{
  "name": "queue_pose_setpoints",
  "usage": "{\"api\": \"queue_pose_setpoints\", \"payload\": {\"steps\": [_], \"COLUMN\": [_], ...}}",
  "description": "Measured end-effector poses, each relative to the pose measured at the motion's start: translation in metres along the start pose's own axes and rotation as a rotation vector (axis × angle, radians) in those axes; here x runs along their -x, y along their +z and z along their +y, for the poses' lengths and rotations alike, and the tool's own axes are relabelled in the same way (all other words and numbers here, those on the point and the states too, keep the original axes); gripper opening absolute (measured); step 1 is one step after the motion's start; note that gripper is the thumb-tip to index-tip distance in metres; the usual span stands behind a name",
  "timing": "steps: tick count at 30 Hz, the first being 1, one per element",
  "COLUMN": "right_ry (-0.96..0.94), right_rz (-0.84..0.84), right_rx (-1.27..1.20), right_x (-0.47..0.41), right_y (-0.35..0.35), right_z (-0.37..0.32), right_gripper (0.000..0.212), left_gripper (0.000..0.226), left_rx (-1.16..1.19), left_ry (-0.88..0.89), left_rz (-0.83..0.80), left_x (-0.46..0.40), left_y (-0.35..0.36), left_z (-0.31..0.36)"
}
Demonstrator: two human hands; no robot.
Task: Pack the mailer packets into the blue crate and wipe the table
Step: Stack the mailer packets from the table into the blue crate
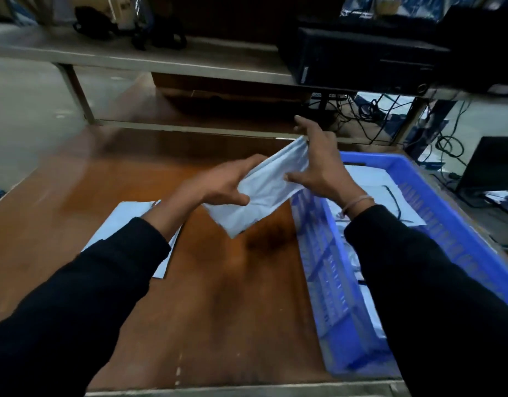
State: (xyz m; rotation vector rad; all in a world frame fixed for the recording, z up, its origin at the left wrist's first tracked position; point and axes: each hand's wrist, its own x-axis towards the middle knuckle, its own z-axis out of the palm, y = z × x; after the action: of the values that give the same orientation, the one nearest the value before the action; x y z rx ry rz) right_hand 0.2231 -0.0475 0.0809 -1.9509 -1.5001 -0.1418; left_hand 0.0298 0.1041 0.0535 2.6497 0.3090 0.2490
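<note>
A pale grey-white mailer packet (pixel 264 193) is held above the brown table (pixel 218 296), just left of the blue crate (pixel 327 276). My left hand (pixel 221 183) grips its lower left part. My right hand (pixel 318 164) pinches its upper right end, with the fingers spread. The packet is bent between the two hands. Another flat mailer packet (pixel 127 219) lies on the table under my left forearm, partly hidden by the sleeve. Inside the crate lie more pale packets (pixel 376 181), and my right arm crosses over them.
The crate stands at the table's right side. Beyond the table is a metal shelf (pixel 161 58) with dark objects and a black computer case (pixel 361 55). Cables (pixel 373 110) lie on the floor at the right, near a black panel (pixel 493 164).
</note>
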Motion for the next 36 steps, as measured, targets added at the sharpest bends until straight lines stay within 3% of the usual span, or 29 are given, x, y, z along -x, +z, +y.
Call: {"api": "queue_pose_setpoints", "payload": {"steps": [3,6,10,14,19,22,26,32,36], "right_ry": [0.064,0.068,0.113,0.138,0.068,0.035,0.043,0.01,0.002], "right_rz": [-0.042,-0.008,-0.004,-0.155,-0.298,-0.375,-0.657,-1.088,-1.235], "right_rx": [-0.095,-0.19,-0.247,-0.124,0.23,0.411,0.529,0.42,0.468], "right_x": [0.0,0.007,0.022,0.039,0.065,0.076,0.094,0.127,0.144], "right_y": [-0.029,-0.055,-0.093,-0.137,-0.19,-0.205,-0.204,-0.158,-0.119], "right_z": [0.014,0.038,0.072,0.104,0.132,0.153,0.178,0.196,0.203], "right_gripper": [0.076,0.05,0.041,0.037,0.024,0.034,0.032,0.036,0.043], "left_gripper": [0.083,0.063,0.049,0.052,0.045,0.042,0.047,0.04,0.04], "left_rx": [-0.109,-0.118,-0.102,0.049,0.121,0.137,0.035,-0.138,-0.329], "left_ry": [0.026,-0.046,-0.073,-0.036,0.035,0.07,0.048,-0.016,-0.051], "left_rz": [-0.024,-0.003,0.05,0.112,0.112,-0.001,-0.25,-0.612,-0.774], "left_x": [-0.02,-0.034,-0.048,-0.066,-0.098,-0.113,-0.123,-0.125,-0.128], "left_y": [-0.009,-0.011,-0.011,-0.008,0.016,0.041,0.084,0.145,0.173], "left_z": [0.032,0.052,0.071,0.101,0.15,0.179,0.197,0.196,0.193]}}
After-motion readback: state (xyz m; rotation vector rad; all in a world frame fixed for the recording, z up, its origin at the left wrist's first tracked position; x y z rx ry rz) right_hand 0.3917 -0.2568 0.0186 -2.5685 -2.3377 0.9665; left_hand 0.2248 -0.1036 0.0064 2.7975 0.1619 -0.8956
